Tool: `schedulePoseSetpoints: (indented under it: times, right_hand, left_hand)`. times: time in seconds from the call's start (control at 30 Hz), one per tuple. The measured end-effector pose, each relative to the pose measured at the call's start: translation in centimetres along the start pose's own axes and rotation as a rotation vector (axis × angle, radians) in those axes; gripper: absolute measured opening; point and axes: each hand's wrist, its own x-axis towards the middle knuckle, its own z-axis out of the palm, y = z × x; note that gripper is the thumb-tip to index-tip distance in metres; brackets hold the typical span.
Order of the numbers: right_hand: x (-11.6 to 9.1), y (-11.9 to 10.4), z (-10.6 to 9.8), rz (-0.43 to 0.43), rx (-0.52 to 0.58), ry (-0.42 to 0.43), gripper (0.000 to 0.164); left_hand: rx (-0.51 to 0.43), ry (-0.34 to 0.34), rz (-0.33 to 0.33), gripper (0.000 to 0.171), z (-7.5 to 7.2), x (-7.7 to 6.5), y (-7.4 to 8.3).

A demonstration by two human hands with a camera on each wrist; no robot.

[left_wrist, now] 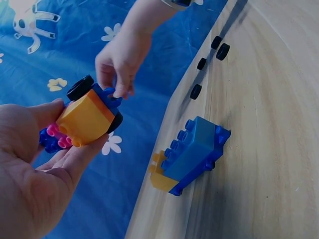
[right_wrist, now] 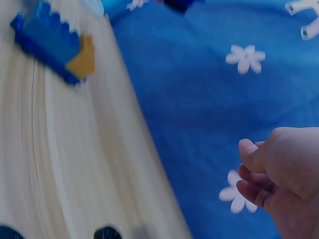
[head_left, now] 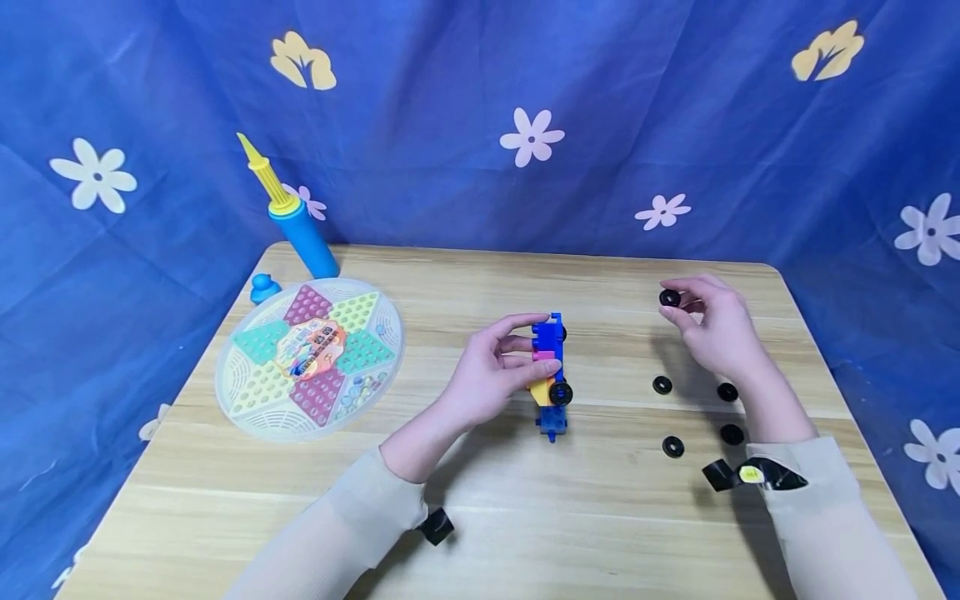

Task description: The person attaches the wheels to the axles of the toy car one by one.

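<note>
My left hand point(head_left: 491, 367) grips a toy block car point(head_left: 550, 340) from its side, raised over the table. Blue, pink and yellow bricks make up this car, and black wheels show on it in the left wrist view. Between thumb and fingers, my right hand point(head_left: 716, 321) pinches a black toy wheel point(head_left: 670, 297) above the table's right part. A second block car point(left_wrist: 189, 154), blue with a yellow brick, stands on the table without wheels, its side pegs bare. In the head view the held car partly covers it.
Several loose black wheels point(head_left: 662, 385) lie on the table point(head_left: 600, 533) below my right hand. To the left are a round Chinese checkers board point(head_left: 247, 412), a blue and yellow hand pump point(head_left: 303, 237) and a small blue duck point(head_left: 264, 288). Blue flowered cloth point(head_left: 435, 108) hangs behind.
</note>
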Motion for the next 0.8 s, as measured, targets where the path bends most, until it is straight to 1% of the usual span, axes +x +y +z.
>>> schedulePoseSetpoints:
  times: [0.13, 0.3, 0.63, 0.7, 0.8]
  right_hand:
    - [0.0, -2.0, 0.2, -0.079, 0.004, 0.038, 0.033]
    - [-0.2, -4.3, 0.6, -0.183, 0.060, 0.069, 0.035]
    - [-1.0, -8.1, 1.2, -0.327, 0.177, 0.035, 0.039]
    - [-1.2, -8.7, 1.2, -0.347, 0.204, 0.027, 0.039]
    - [-1.5, -9.6, 1.4, -0.368, 0.216, 0.012, 0.038]
  left_hand:
    - [0.014, -0.002, 0.001, 0.057, 0.1, 0.0, 0.1]
    - [0.023, -0.011, 0.007, 0.058, 0.3, 0.1, 0.3]
    - [0.019, -0.016, 0.005, 0.060, 0.8, 0.3, 0.2]
    - [0.021, -0.019, 0.011, 0.059, 0.9, 0.4, 0.2]
    - [0.020, -0.021, 0.017, 0.058, 1.0, 0.5, 0.1]
